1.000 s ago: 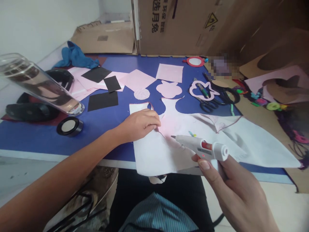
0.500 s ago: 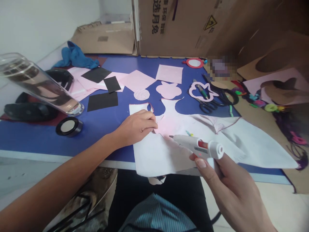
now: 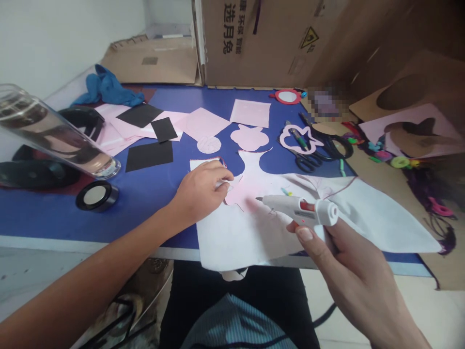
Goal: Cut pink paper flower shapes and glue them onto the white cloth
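A white fabric piece (image 3: 225, 242) lies across the blue table's front edge, with a pink cut-out (image 3: 245, 194) on it. My left hand (image 3: 205, 189) is over the fabric's left part, fingers pinched at the left side of the pink cut-out; exactly what they grip is too small to tell. In my right hand (image 3: 341, 257) is a white glue gun (image 3: 298, 208), its nozzle pointing left, just right of the pink cut-out. A small blue and yellow piece (image 3: 286, 192) rests on the fabric behind the gun.
On the left are a glass bottle (image 3: 61, 135), a black lid (image 3: 96, 196) and black sheets (image 3: 149, 155). Pink sheets (image 3: 206, 125) and a cloud-shaped cut-out (image 3: 250, 137) lie behind the fabric. Scissors (image 3: 308, 162) and coloured trims (image 3: 399, 162) are at right, cardboard (image 3: 269, 58) at the back.
My left hand has lifted slightly and its fingers have shifted off the middle of the pink cut-out. The glue gun's nozzle is a little farther from the cut-out's edge. The whole view has shifted slightly.
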A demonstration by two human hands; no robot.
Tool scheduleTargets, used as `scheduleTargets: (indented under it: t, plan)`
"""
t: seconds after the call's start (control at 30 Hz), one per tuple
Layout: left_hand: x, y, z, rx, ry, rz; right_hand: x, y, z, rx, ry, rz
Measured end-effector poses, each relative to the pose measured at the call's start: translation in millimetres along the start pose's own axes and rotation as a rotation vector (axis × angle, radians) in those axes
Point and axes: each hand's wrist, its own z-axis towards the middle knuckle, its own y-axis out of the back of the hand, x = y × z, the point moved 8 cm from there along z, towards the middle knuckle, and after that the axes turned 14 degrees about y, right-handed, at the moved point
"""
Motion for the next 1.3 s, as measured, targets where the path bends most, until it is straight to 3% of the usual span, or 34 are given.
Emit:
scheduleTargets:
  t: [0.07, 0.2, 0.47, 0.63, 0.97, 1.3]
  plan:
    - [-6, -4.4, 7, 0.024, 0.078, 0.046, -6, 4, 7, 0.002, -0.018, -0.006]
    - [-14, -15.1, 22, 0.036, 0.098, 0.095, -20, 12, 23, 0.006, -0.043, -0.002]
    - [-4, -25.1, 41, 0.133, 0.185, 0.129, -35, 21, 52, 0.042, -0.071, 0.083]
    - [0, -22.0, 43, 0.085, 0.166, 0.156, -35, 22, 64, 0.024, -0.017, 0.127]
    - [1, -3.2, 59, -0.043, 0.169, 0.341, -65, 11, 54, 0.056, -0.086, 0.149]
    - [27, -7.6, 86, -0.083, 0.116, 0.38, -85, 4, 43, 0.057, -0.171, 0.21]
